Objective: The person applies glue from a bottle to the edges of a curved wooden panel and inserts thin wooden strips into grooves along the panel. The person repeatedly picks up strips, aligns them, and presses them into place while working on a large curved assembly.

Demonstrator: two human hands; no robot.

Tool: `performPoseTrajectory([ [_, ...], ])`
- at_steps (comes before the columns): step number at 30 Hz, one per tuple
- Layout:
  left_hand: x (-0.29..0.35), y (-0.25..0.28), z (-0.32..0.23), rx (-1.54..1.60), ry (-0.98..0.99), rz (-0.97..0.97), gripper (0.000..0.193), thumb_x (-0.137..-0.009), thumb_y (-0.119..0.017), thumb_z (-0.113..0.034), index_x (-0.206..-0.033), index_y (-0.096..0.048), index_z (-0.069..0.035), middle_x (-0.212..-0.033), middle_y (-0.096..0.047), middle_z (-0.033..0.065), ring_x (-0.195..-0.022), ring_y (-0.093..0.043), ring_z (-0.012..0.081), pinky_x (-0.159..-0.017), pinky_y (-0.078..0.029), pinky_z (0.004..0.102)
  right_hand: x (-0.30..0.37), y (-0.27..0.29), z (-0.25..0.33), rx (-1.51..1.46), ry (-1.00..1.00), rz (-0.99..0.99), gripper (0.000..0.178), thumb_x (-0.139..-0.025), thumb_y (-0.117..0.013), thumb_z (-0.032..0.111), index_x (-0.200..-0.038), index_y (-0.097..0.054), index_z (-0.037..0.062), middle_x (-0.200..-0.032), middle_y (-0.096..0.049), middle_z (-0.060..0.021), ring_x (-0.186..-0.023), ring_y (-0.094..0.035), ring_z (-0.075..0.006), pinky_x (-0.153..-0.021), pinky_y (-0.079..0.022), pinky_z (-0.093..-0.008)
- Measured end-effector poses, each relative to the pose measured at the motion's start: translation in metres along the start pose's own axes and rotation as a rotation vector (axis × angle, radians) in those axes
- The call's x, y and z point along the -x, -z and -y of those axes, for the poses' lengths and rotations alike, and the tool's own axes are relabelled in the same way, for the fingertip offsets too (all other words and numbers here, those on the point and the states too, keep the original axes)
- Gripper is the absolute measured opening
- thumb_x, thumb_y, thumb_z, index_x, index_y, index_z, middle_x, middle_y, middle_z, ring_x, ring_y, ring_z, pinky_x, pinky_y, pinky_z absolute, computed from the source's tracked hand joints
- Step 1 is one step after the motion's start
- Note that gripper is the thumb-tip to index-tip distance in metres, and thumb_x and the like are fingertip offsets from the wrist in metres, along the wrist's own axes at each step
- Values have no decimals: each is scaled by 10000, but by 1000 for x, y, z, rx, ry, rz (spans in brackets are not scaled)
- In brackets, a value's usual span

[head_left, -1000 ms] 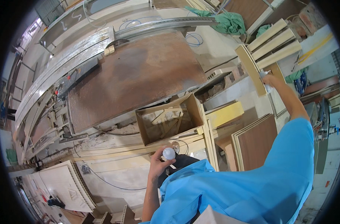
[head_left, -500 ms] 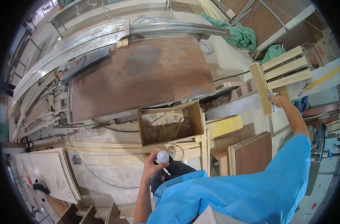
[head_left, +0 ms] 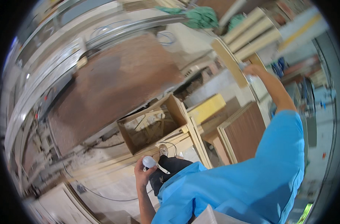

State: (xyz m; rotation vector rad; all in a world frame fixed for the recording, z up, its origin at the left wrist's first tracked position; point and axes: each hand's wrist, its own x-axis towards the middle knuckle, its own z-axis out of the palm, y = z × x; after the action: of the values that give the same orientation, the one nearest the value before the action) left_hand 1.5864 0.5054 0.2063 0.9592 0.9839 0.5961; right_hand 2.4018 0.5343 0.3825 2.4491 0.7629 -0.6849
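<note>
Low in front of my body, my left hand (head_left: pixel 143 173) has its fingers closed around a small white dome-shaped object (head_left: pixel 149 161), like a cap or cup. My right arm reaches far out to the right. There my right hand (head_left: pixel 254 70) is wrapped round a pale, whitish bottle-like thing (head_left: pixel 251 78), mostly hidden by the fingers and blurred. Right beside that hand stands a narrow yellowish board (head_left: pixel 229 62), set on edge. Beyond it, several pale wooden slats (head_left: pixel 248 31) lie side by side.
A large brown saw table (head_left: pixel 117 86) fills the far left. Before it sits an open cardboard box (head_left: pixel 129 139) with wood offcuts. Yellow boards (head_left: pixel 207 109) and brown panels (head_left: pixel 244 128) lean to its right. A cable (head_left: pixel 114 199) crosses the floor; green cloth (head_left: pixel 201 17) lies behind.
The whole view has turned and shifted, blurring the picture. Both hands keep hold of their things; the right one stays beside the narrow board.
</note>
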Motion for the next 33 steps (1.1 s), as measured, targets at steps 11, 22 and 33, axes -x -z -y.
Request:
performPoseTrajectory([
  [11, -18, -19, -23, -110, 5, 107, 549, -773, -886, 28, -1286, -701, -37, -1158, -745, 38, -1076, -691, 157, -984, -537, 335, 44, 40, 13, -306, 69, 288, 494, -785, -894, 281, -1211, -790, 55, -1182, -782, -154, -1047, -763, -326, -816, -621, -587],
  [22, -37, -61, -42, -220, -9, 254, 602, -772, -857, 66, -1334, -674, -52, -1322, -739, 87, -1195, -676, 181, -1061, -526, 362, 73, 26, 13, 113, 466, -388, 533, -621, -876, 254, -1040, -772, -59, -1035, -781, -274, -1002, -767, -414, -853, -617, -487],
  [33, -38, -79, -41, -196, 55, 332, 613, -771, -880, 54, -1336, -676, -66, -1337, -734, 81, -1213, -668, 174, -1076, -517, 364, 119, -40, -16, -135, 376, -526, 611, -802, -757, 151, -1371, -598, -4, -1159, -755, -235, -1086, -739, -413, -901, -606, -519],
])
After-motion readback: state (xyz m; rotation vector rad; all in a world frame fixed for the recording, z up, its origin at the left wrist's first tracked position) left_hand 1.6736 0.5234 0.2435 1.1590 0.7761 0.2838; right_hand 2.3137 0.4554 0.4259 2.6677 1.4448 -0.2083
